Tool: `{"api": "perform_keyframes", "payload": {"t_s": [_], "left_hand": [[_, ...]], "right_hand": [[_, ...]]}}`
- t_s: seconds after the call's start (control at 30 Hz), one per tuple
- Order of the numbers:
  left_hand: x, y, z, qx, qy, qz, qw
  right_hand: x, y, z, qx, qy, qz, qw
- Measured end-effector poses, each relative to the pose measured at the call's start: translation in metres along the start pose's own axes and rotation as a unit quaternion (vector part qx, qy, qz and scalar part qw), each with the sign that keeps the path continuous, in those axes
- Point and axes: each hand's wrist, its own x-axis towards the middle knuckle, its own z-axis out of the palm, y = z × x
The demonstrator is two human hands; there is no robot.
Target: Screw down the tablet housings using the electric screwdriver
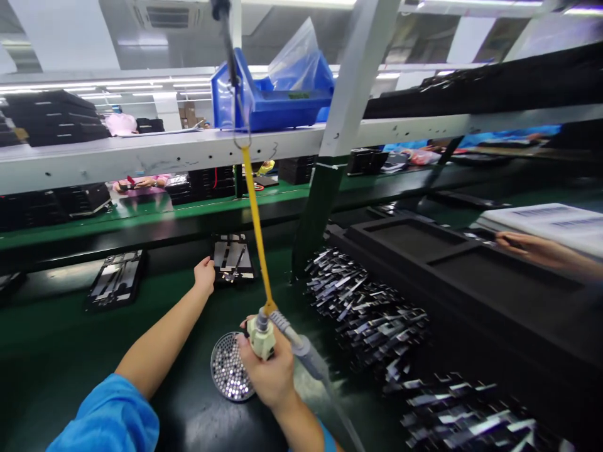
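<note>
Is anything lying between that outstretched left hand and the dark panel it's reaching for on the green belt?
Nothing visible does. The left hand is already at the edge of the panel, with only bare belt around it. The right hand grips a hanging screwdriver nearer the person.

screwdriver (262, 336) tip hidden, metal parts (372, 317) blurred

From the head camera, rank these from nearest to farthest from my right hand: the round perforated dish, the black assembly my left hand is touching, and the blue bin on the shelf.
Measured from the right hand, which grips the screwdriver:
1. Round perforated dish, just to its left on the mat.
2. Black assembly, farther ahead on the belt, at the left hand.
3. Blue bin, up on the overhead shelf, far beyond.
</note>
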Motion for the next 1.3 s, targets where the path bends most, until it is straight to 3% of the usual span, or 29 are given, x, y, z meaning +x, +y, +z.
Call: {"api": "perform_keyframes", "payload": {"t_s": [0.17, 0.27, 0.37, 0.5, 0.7, 0.77, 0.87, 0.93, 0.97, 1.0, 1.03, 1.07, 1.13, 1.2, 1.3], "left_hand": [[-0.051, -0.02, -0.114, -0.134, 0.055, -0.066, 0.987], [-0.108, -0.041, -0.182, -0.181, 0.086, -0.094, 0.975], [-0.17, -0.063, -0.227, -0.202, 0.113, -0.123, 0.965], [-0.224, -0.089, -0.246, -0.194, 0.133, -0.144, 0.961], [-0.224, -0.102, -0.232, -0.118, 0.126, -0.086, 0.981], [-0.222, -0.098, -0.239, -0.071, 0.1, -0.054, 0.991], [-0.232, -0.084, -0.267, 0.0, 0.061, 0.004, 0.998], [-0.246, -0.068, -0.29, 0.088, -0.046, 0.107, 0.989], [-0.253, -0.059, -0.299, 0.154, -0.137, 0.181, 0.962], [-0.259, -0.05, -0.305, 0.228, -0.234, 0.256, 0.91], [-0.263, -0.042, -0.308, 0.299, -0.318, 0.32, 0.841], [-0.267, -0.035, -0.309, 0.359, -0.374, 0.366, 0.773], [-0.269, -0.028, -0.304, 0.439, -0.409, 0.407, 0.689], [-0.27, -0.026, -0.295, 0.48, -0.414, 0.424, 0.647], [-0.27, -0.025, -0.289, 0.497, -0.429, 0.436, 0.616]], "right_hand": [[-0.001, 0.01, 0.001, 0.004, 0.018, 0.031, 0.999], [0.0, 0.017, 0.008, 0.032, 0.018, 0.045, 0.998], [0.004, 0.015, 0.022, 0.061, 0.043, 0.074, 0.994], [0.011, -0.003, 0.049, 0.112, 0.051, 0.061, 0.991], [0.008, -0.013, 0.079, 0.139, 0.029, 0.044, 0.989], [0.002, -0.008, 0.08, 0.137, 0.023, 0.058, 0.989], [-0.005, -0.001, 0.076, 0.135, 0.007, 0.076, 0.988], [-0.007, 0.002, 0.073, 0.138, 0.008, 0.086, 0.987], [-0.008, 0.001, 0.072, 0.142, 0.01, 0.091, 0.986], [-0.008, 0.001, 0.071, 0.146, 0.013, 0.094, 0.985], [-0.008, 0.0, 0.07, 0.151, 0.014, 0.095, 0.984], [-0.007, -0.001, 0.069, 0.153, 0.014, 0.093, 0.984], [-0.007, -0.001, 0.068, 0.152, 0.011, 0.086, 0.985], [-0.007, -0.001, 0.067, 0.143, 0.008, 0.08, 0.986], [-0.008, 0.003, 0.066, 0.135, 0.008, 0.073, 0.988]]}}
